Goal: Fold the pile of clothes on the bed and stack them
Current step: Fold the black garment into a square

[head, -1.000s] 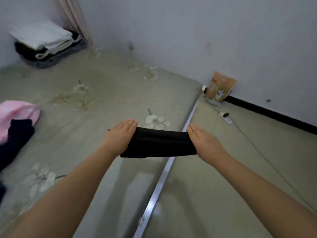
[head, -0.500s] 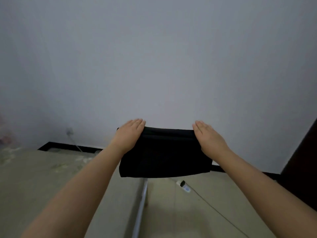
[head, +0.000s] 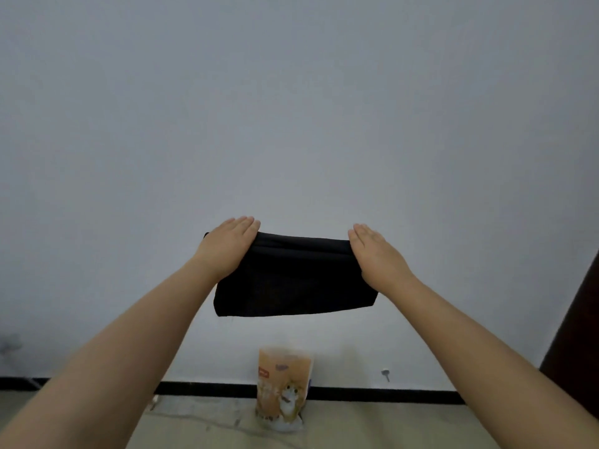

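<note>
A folded black garment (head: pixel 298 280) hangs in the air in front of the white wall, at about chest height. My left hand (head: pixel 231 244) holds its upper left corner and my right hand (head: pixel 376 257) its upper right corner. On both hands the fingers lie straight over the top fold, and the thumbs are hidden behind the cloth. The garment's lower edge hangs free and nearly level. Neither the bed nor the pile of clothes is in view.
An orange printed bag (head: pixel 283 393) stands on the floor against the black baseboard (head: pixel 201 388), below the garment. A dark upright edge (head: pixel 580 319) of a door or piece of furniture rises at the far right. A small white wall fitting (head: pixel 385 373) sits above the baseboard.
The view has swung up from the bed to the wall. Both hands have lifted the black garment higher, and it now hangs down from its top fold.
</note>
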The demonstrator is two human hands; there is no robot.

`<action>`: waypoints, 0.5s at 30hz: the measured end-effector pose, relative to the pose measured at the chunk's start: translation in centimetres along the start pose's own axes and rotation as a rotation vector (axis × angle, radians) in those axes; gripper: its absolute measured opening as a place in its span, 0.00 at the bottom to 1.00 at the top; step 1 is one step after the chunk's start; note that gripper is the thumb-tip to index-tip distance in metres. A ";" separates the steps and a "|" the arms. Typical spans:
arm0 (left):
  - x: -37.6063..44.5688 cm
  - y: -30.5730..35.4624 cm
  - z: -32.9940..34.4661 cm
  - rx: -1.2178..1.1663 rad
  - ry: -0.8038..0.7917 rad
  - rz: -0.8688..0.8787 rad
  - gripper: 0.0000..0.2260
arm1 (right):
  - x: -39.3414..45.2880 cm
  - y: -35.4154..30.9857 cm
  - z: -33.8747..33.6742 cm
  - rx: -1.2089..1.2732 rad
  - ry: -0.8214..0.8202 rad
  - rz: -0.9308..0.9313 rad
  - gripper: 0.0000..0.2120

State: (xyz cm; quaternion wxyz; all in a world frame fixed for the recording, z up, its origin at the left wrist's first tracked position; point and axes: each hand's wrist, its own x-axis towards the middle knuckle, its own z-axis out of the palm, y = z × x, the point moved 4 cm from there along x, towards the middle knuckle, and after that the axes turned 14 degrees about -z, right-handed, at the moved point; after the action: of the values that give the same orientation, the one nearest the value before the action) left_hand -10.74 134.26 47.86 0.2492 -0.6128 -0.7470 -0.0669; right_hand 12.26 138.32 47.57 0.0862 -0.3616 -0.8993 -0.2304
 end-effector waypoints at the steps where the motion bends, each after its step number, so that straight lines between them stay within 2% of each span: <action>1: 3.0 -0.1 1.6 0.016 0.004 -0.012 0.25 | 2.9 1.7 1.9 0.009 0.029 -0.020 0.29; 6: 13.3 -2.2 6.1 0.065 0.027 -0.103 0.25 | 14.5 6.6 7.2 0.040 0.096 -0.096 0.27; 9: 18.8 -5.5 8.4 0.107 0.006 -0.203 0.25 | 24.2 7.4 9.5 -0.030 0.209 -0.244 0.31; 11: 21.0 -8.8 9.9 0.137 -0.023 -0.275 0.25 | 29.9 6.5 10.9 -0.049 0.291 -0.328 0.33; 15: 22.6 -16.7 13.6 0.256 -0.094 -0.448 0.24 | 39.7 1.4 12.7 0.006 0.313 -0.475 0.33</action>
State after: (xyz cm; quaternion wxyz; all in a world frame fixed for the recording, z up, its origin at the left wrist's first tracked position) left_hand -33.33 155.67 49.76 0.2687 -0.3980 -0.8772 0.0033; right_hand -15.30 169.54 49.65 0.1684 -0.1006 -0.9353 -0.2945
